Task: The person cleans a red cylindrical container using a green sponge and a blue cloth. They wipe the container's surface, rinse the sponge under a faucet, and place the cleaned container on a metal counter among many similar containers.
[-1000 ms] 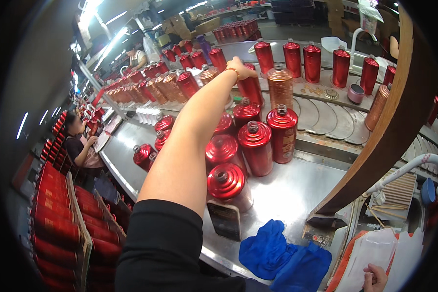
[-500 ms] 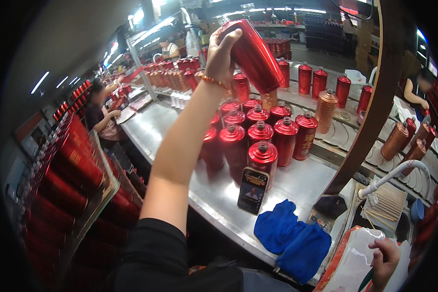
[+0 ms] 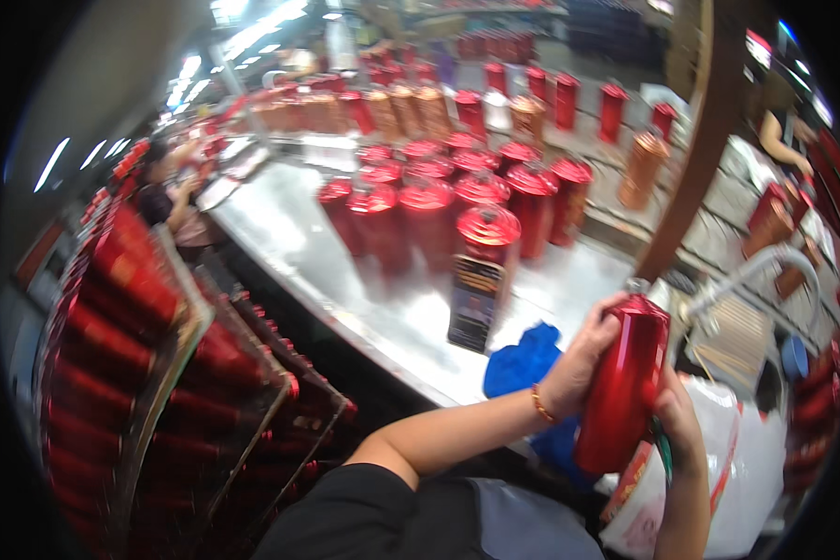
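My left hand [image 3: 581,366], a beaded bracelet at its wrist, is wrapped around the upper left side of a glossy red bottle [image 3: 623,397]. The bottle is held nearly upright, its neck up and slightly tilted right. Against the bottle's right side rests my right hand [image 3: 679,420], fingers curled. From under that hand sticks a thin green object [image 3: 664,452], mostly hidden, so its kind cannot be told. Below and behind the bottle lies a blue cloth [image 3: 523,362] on the metal table [image 3: 383,322].
Several red bottles [image 3: 427,194] stand grouped on the table, with a phone [image 3: 476,303] propped against the nearest. Racks of red bottles [image 3: 126,345] fill the left. A wooden post [image 3: 686,177], a curved white pipe [image 3: 765,257] and white bags [image 3: 719,457] are at right. Co-workers sit farther off.
My left hand has brought the red bottle down and right from above the grouped bottles. My right hand has come up and inward to the bottle's side. The view has shifted somewhat.
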A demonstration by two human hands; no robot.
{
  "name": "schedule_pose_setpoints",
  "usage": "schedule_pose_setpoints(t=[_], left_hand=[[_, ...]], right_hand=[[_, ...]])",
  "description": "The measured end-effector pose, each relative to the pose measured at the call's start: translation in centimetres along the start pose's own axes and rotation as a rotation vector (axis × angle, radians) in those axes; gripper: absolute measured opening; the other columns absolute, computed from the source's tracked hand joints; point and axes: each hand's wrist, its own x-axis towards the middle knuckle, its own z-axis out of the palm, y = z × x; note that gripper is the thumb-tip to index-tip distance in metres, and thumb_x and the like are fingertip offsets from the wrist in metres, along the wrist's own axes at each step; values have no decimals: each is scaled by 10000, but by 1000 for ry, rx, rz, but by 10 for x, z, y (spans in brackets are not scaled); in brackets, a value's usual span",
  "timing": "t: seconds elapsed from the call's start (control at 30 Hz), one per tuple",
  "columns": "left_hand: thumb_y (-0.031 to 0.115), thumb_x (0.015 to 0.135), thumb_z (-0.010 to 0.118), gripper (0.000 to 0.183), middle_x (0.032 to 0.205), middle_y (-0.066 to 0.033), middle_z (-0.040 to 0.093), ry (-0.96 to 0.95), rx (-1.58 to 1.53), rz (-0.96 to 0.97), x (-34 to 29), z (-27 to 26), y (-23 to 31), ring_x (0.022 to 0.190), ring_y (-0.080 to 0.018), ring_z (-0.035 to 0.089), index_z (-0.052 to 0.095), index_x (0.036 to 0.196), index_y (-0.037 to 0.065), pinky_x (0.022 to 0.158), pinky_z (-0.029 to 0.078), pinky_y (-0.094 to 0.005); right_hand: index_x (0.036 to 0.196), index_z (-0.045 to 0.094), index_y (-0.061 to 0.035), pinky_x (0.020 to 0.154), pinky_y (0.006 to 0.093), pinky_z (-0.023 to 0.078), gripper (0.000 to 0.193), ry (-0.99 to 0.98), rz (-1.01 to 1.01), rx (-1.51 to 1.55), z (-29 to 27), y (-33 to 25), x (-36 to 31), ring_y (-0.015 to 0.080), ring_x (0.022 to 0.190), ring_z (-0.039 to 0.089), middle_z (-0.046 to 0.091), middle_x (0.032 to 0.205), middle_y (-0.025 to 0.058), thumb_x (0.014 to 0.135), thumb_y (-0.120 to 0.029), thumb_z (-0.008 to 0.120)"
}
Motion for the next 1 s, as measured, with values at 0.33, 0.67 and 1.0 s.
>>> schedule_pose_setpoints(t=[0.33,0.67,1.0], left_hand=[[361,1103,469,756,1540,-217,389,44,721,-109,-30,-15,-27,1426,-268,401,75,1604,-44,1184,324,-365],[297,1081,506,519,1362,-131,570,88,402,-223,-18,-29,-28,1203,-197,592,371,1509,37,1038,487,-348],[258,1132,365,573,1579,-171,399,122,802,-58,-17,-44,-22,1384,-201,463,224,1604,-36,1144,378,-326]], right_hand=[[1479,388,30,1006,415,508,813,126,209,-479,2,11,-15,356,1168,665,645,1277,259,933,-478,712],[1534,251,82,827,447,557,878,170,244,-702,15,-7,-12,429,927,711,702,1040,302,973,-458,659],[1101,749,11,668,269,516,423,443,262,-512,-65,-3,-81,120,700,648,728,808,106,822,-290,850]])
